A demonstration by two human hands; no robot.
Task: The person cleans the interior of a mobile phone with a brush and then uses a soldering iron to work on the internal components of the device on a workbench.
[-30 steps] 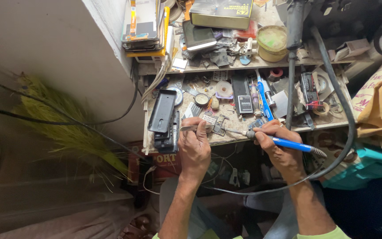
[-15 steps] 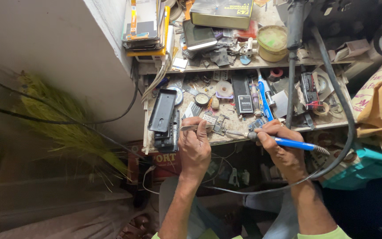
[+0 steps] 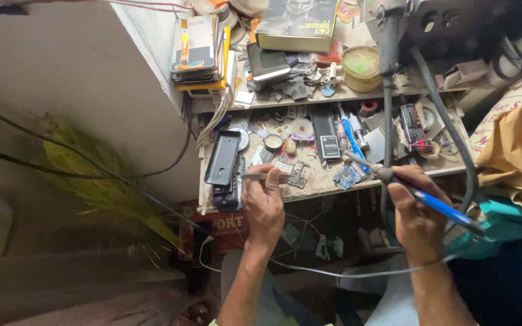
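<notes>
Tweezers [image 3: 265, 177] pinched in left hand [image 3: 265, 205], lying level over bench [image 3: 318, 181] front edge, tips toward small circuit board [image 3: 298, 175] just beside. Thin, stiff, springy steel by the look; light, easily twisted off line if squeezed far back, so best gripped mid-shank as now. Board probably light, brittle, prone to skate on the gritty top; safest taken by its edges, not by the parts on it.

Soldering iron [image 3: 421, 196] clamped in right hand [image 3: 417, 214], blue handle running back toward right wrist, metal tip [image 3: 357, 160] reaching up-left over the front edge near a blue board [image 3: 348, 176]. Handle likely light and rigid, cord stiff enough to drag; tip probably hot, so hold kept on the blue grip only. Hands apart, each shut on own tool.

Left front corner: black phone shell [image 3: 222, 158] on a black block. Mid-bench: black battery [image 3: 327, 140], white tape roll [image 3: 302, 128], blue pen-like tool [image 3: 351, 137], loose screws and chips all about. Back shelf: stack of phones [image 3: 196, 48], book-like box [image 3: 297, 24], yellow-green tub [image 3: 360, 63]. Thick grey hose [image 3: 454, 145] and upright metal rod [image 3: 388, 90] crossing right half, close to iron's path; likely to snag cord or elbow. White cables [image 3: 212, 124] hanging down left edge. Green broom [image 3: 98, 175] on floor at left, well apart.
</notes>
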